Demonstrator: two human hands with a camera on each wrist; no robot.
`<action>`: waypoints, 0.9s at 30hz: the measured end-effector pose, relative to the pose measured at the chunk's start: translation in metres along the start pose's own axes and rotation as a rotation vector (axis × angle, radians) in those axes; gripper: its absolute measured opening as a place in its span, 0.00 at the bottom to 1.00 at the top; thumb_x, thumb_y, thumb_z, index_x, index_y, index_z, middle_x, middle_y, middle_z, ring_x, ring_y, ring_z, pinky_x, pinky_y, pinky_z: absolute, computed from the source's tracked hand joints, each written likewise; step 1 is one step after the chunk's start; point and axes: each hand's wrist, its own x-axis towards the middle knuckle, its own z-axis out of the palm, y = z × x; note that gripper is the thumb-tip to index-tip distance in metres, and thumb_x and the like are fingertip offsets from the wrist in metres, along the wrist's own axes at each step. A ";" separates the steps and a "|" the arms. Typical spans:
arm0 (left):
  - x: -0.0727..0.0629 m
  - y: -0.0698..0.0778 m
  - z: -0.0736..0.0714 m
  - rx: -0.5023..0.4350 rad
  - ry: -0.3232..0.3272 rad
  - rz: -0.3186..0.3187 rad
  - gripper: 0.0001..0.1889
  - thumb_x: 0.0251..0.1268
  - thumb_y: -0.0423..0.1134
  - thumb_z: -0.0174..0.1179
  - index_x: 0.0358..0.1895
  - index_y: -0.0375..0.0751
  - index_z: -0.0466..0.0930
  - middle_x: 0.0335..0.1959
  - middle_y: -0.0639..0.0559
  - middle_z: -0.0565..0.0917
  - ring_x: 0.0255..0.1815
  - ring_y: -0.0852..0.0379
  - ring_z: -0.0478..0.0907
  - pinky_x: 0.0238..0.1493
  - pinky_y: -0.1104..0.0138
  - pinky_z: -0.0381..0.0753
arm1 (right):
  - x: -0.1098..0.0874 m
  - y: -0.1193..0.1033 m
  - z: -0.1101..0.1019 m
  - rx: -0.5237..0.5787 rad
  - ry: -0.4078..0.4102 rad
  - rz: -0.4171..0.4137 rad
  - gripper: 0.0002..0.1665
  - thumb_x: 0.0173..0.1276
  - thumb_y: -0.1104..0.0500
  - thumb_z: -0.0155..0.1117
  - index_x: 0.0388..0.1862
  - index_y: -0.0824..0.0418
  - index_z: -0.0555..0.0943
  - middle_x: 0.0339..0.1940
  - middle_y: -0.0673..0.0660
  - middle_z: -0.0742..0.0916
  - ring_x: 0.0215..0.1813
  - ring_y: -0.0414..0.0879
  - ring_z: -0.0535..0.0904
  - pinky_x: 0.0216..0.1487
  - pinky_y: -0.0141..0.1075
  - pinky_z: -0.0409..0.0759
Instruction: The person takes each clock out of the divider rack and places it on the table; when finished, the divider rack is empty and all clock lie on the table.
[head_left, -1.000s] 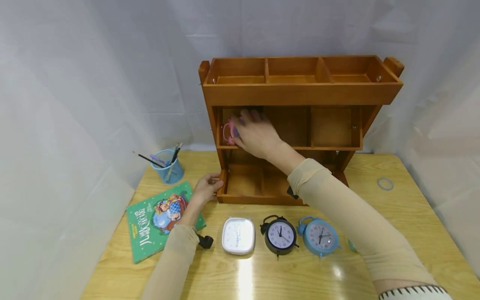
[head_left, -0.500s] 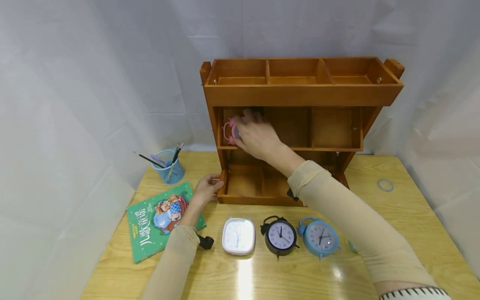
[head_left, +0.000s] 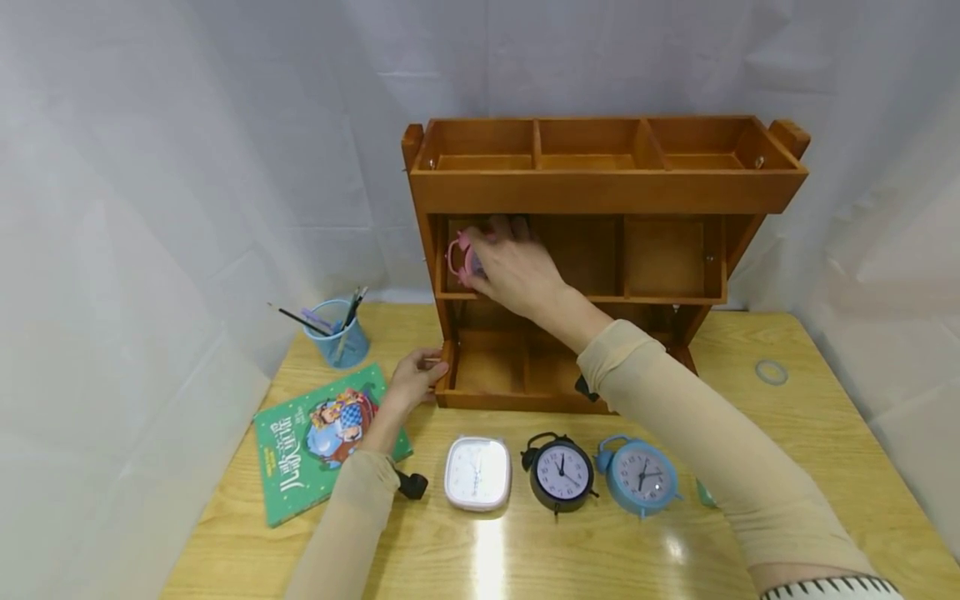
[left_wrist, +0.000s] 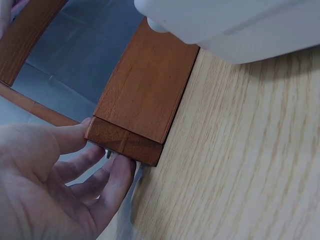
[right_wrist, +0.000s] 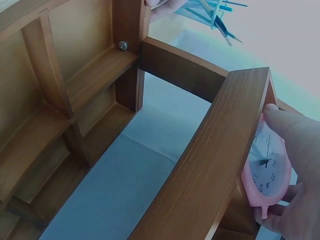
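Observation:
My right hand (head_left: 521,271) reaches into the left compartment of the middle tier of a brown wooden shelf (head_left: 607,193). It grips a pink twin-bell alarm clock (right_wrist: 270,175), thumb on one side and fingers at the other, close behind the tier's front board. In the head view the hand covers much of the clock. Down at the shelf's lower left corner, my left hand (head_left: 411,379) holds the wooden end; the left wrist view shows its thumb and fingers pinching the corner (left_wrist: 125,140) right above the tabletop.
Before the shelf lie a white square clock (head_left: 477,473), a black alarm clock (head_left: 561,473) and a blue one (head_left: 642,477). A green book (head_left: 322,442) and a blue pen cup (head_left: 339,343) are on the left. A pale ring (head_left: 771,372) lies to the right.
My right hand and the pink alarm clock have shifted only slightly within the left compartment. The left hand keeps its hold on the shelf corner.

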 end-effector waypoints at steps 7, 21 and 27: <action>0.000 0.000 -0.002 0.014 0.001 0.000 0.23 0.83 0.38 0.56 0.75 0.36 0.70 0.69 0.32 0.75 0.66 0.39 0.77 0.47 0.59 0.86 | -0.002 0.002 0.001 -0.015 0.116 -0.041 0.34 0.71 0.38 0.72 0.70 0.49 0.77 0.59 0.67 0.83 0.60 0.68 0.81 0.55 0.56 0.85; 0.002 -0.001 -0.002 0.004 0.009 -0.002 0.22 0.83 0.38 0.56 0.73 0.36 0.72 0.66 0.33 0.77 0.60 0.43 0.79 0.45 0.61 0.86 | -0.012 0.001 -0.017 -0.001 0.017 -0.090 0.24 0.80 0.64 0.60 0.69 0.46 0.75 0.62 0.66 0.80 0.50 0.66 0.83 0.41 0.50 0.88; 0.003 -0.001 -0.002 -0.017 0.010 -0.005 0.22 0.83 0.37 0.56 0.73 0.35 0.72 0.66 0.33 0.77 0.58 0.45 0.79 0.42 0.63 0.85 | -0.014 -0.001 -0.026 -0.048 -0.061 -0.171 0.15 0.85 0.54 0.55 0.66 0.46 0.73 0.66 0.66 0.79 0.44 0.65 0.83 0.34 0.49 0.88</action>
